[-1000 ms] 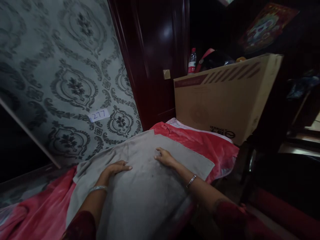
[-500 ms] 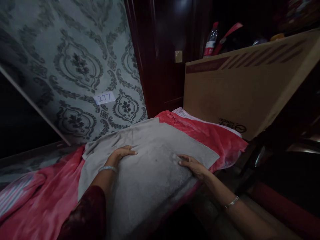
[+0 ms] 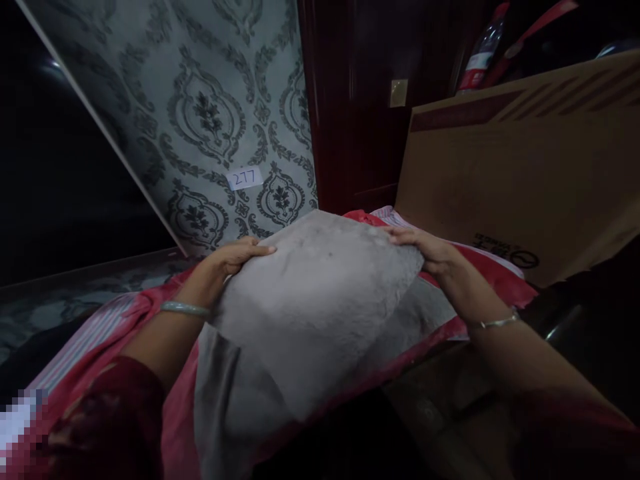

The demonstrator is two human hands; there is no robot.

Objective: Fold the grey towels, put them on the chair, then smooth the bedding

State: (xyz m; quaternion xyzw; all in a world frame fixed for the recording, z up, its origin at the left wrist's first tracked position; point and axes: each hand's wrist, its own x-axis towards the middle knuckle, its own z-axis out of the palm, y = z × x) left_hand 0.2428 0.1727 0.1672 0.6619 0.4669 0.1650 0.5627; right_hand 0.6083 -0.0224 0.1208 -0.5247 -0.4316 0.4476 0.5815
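Observation:
A grey plush cloth (image 3: 320, 300) is raised between my two hands, its near part hanging in folds. My left hand (image 3: 240, 257) grips its left edge, thumb on top and the other fingers mostly hidden. At the right edge, my right hand (image 3: 425, 250) is closed on the cloth, with fingers over its upper side. Under it lies a red cloth (image 3: 483, 267), which shows on both sides and along the front. More grey fabric rests on the red one, beneath the raised part.
A large cardboard box (image 3: 500, 173) stands behind on the right, with a plastic bottle (image 3: 483, 53) above its edge. Patterned wallpaper (image 3: 205, 120) bears a paper label (image 3: 245, 177) reading 277. A dark panel (image 3: 75, 153) is at left. Striped fabric (image 3: 85, 333) lies at lower left.
Both hands have gone from lying on the grey cloth to gripping its edges, farther away and wider apart. The cloth has been lifted off the surface. The view has shifted left.

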